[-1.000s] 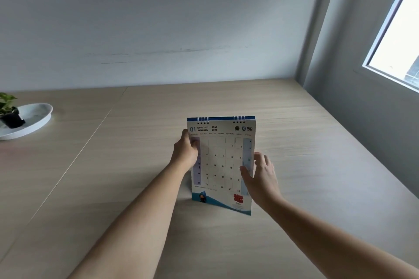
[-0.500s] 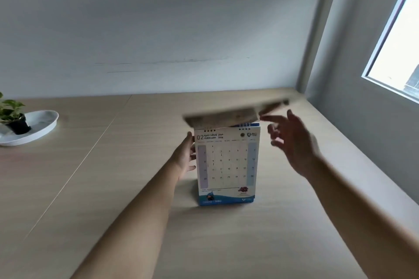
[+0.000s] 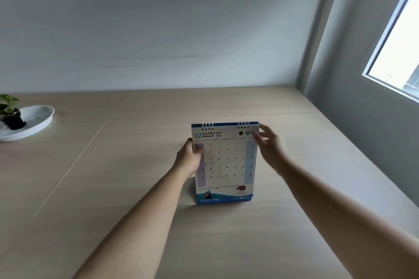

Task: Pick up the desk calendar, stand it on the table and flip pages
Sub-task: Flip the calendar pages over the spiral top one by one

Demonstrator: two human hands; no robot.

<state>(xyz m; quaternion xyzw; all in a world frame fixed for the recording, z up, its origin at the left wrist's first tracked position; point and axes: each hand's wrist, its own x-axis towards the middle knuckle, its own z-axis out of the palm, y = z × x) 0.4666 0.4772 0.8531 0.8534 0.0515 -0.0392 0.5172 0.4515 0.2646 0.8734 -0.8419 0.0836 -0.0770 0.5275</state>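
- A small potted plant [image 3: 10,111] sits at the far left on a white plate [image 3: 38,123], well apart from everything else on the wooden table [image 3: 136,188].
- The left hand [image 3: 189,158] comes in from the lower left and grips the left edge of the desk calendar [image 3: 224,163], thumb on the front page and fingers hidden behind it.
- The calendar stands upright near the middle of the table, base on the wood, spiral binding on top, showing the page headed "02 FEBRUARY".
- The right hand [image 3: 268,145] is at the calendar's upper right corner, fingers loosely spread; it is blurred, so whether the fingertips touch the page or only hover just beside it cannot be told.
- A window [image 3: 399,52] is set in the grey wall on the right.
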